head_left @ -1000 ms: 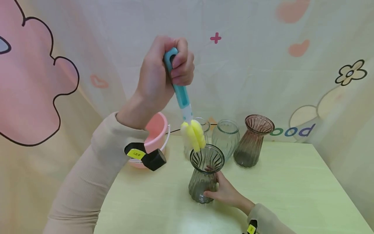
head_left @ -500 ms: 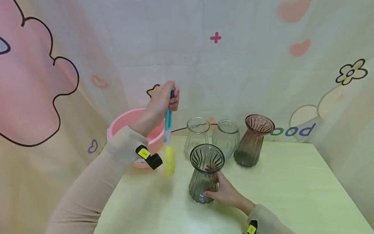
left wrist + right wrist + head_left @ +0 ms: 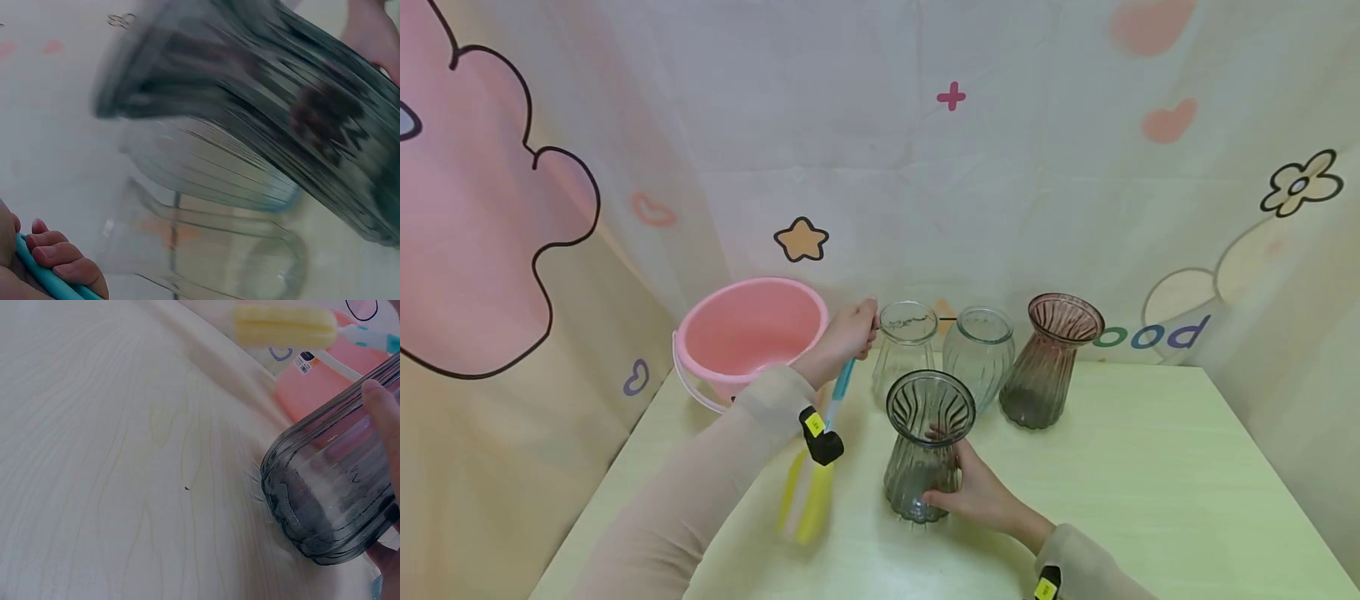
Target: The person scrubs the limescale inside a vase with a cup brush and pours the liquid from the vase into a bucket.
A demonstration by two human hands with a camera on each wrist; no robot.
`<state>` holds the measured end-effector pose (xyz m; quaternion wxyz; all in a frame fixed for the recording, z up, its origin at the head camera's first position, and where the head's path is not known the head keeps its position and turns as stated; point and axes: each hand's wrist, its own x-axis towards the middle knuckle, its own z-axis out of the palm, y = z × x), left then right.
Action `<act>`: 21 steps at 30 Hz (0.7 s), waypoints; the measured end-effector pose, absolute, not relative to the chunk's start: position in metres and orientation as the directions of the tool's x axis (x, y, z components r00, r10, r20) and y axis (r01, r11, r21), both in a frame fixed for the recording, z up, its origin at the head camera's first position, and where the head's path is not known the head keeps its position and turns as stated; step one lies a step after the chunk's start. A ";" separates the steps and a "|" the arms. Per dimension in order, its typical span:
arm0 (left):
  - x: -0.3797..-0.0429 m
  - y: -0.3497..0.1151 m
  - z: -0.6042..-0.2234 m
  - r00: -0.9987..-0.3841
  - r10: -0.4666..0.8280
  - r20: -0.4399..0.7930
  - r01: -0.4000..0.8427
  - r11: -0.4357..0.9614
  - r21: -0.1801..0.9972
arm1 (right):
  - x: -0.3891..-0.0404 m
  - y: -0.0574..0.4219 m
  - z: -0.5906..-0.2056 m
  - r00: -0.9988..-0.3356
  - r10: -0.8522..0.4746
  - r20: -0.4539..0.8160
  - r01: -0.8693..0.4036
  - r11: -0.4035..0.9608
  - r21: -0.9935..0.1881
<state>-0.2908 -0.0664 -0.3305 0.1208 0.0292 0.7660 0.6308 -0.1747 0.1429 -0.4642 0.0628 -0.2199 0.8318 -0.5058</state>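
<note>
My left hand [image 3: 844,335] grips the teal handle of a bottle brush [image 3: 808,500]. Its yellow and white sponge head points down and toward me, left of a grey glass vase [image 3: 913,479]. The wrist camera hides part of the brush's shaft in the head view. Fluted sides and a flared rim mark the vase, which stands upright on the table. Around its lower right side my right hand [image 3: 987,498] curls, thumb in front and fingers behind. In the right wrist view, the sponge head [image 3: 284,326] is up beyond the vase's base [image 3: 325,506].
A pink bucket [image 3: 752,375] with a white handle stands at the back left of the pale wooden table [image 3: 1150,483]. Behind the grey vase are two clear glass vases [image 3: 904,362] and a reddish-grey one [image 3: 1048,375]. A printed curtain [image 3: 865,167] hangs behind.
My left hand has lowered the brush from above the grey vase, the sponge head moving down and left toward me. The right hand and vase have stayed in place.
</note>
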 end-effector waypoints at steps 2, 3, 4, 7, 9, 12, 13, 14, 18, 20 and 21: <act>-0.292 -0.066 -0.347 -0.967 0.184 -0.176 -0.125 0.258 0.958 | -0.175 0.143 -0.465 -0.895 -0.430 0.119 -0.303 0.390 -0.869; -0.292 -0.066 -0.354 -0.967 0.175 -0.187 -0.132 0.284 0.950 | -0.175 0.143 -0.465 -0.895 -0.429 0.120 -0.303 0.388 -0.870; -0.292 -0.066 -0.361 -0.968 0.163 -0.192 -0.136 0.305 0.943 | -0.175 0.143 -0.466 -0.895 -0.429 0.121 -0.304 0.389 -0.870; -0.293 -0.066 -0.381 -0.972 0.121 -0.203 -0.153 0.331 0.931 | -0.175 0.143 -0.466 -0.895 -0.430 0.122 -0.307 0.393 -0.867; -0.295 -0.067 -0.394 -0.973 0.105 -0.205 -0.156 0.352 0.923 | -0.175 0.143 -0.466 -0.894 -0.430 0.121 -0.307 0.395 -0.866; -0.300 -0.068 -0.411 -0.969 0.093 -0.230 -0.179 0.380 0.907 | -0.175 0.143 -0.466 -0.894 -0.431 0.121 -0.308 0.396 -0.865; -0.302 -0.069 -0.416 -0.966 0.092 -0.242 -0.189 0.387 0.902 | -0.175 0.143 -0.466 -0.895 -0.430 0.121 -0.307 0.394 -0.866; -0.304 -0.070 -0.420 -0.964 0.087 -0.251 -0.197 0.397 0.897 | -0.175 0.143 -0.466 -0.894 -0.430 0.123 -0.308 0.392 -0.867; -0.311 -0.073 -0.433 -0.959 0.060 -0.275 -0.227 0.412 0.882 | -0.178 0.144 -0.470 -0.894 -0.427 0.135 -0.315 0.384 -0.868; -0.314 -0.075 -0.438 -0.958 0.041 -0.284 -0.237 0.448 0.862 | -0.182 0.146 -0.479 -0.893 -0.425 0.145 -0.322 0.382 -0.866; -0.315 -0.075 -0.441 -0.954 0.032 -0.297 -0.249 0.466 0.849 | -0.184 0.147 -0.483 -0.893 -0.424 0.150 -0.327 0.384 -0.863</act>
